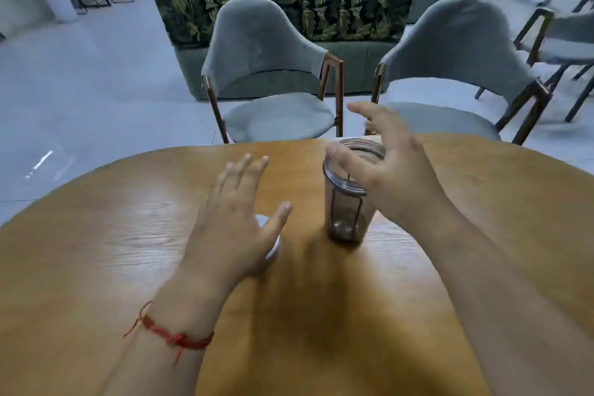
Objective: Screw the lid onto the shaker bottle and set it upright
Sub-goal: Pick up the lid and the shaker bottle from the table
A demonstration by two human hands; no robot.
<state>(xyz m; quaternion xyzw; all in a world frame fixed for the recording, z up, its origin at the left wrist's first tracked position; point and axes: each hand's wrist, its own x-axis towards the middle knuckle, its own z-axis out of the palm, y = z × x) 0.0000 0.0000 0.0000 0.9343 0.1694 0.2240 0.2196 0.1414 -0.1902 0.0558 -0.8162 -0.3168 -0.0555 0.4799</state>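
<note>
- Neither hand grips anything: the left hand (239,212) is spread flat, fingers apart, over the lid (268,235); whether the palm touches it cannot be told.
- Right hand (382,164) is spread wide beside the bottle (345,193), thumb lying across the near part of its open rim, fingers splayed past the far side; it is not closed on the bottle, and contact beyond the thumb is unclear.
- Bottle stands upright on the table (128,235), right of centre and near the far edge, smoky clear, mouth open, no lid on it.
- Small dark contents show at the bottle's bottom, too blurred to name.
- Lid is mostly hidden under the left hand; only a pale sliver shows by the thumb, so its shape and which way up it lies cannot be made out.
- Lid lies left of the bottle and nearer the person, apart from it.
- Red string (173,336) circles the left wrist.
- Both forearms are cut off by the lower frame edge.
- Tabletop is round and wooden; its left side and near part are open room.
- Two grey chairs (266,74) stand beyond the far edge.
</note>
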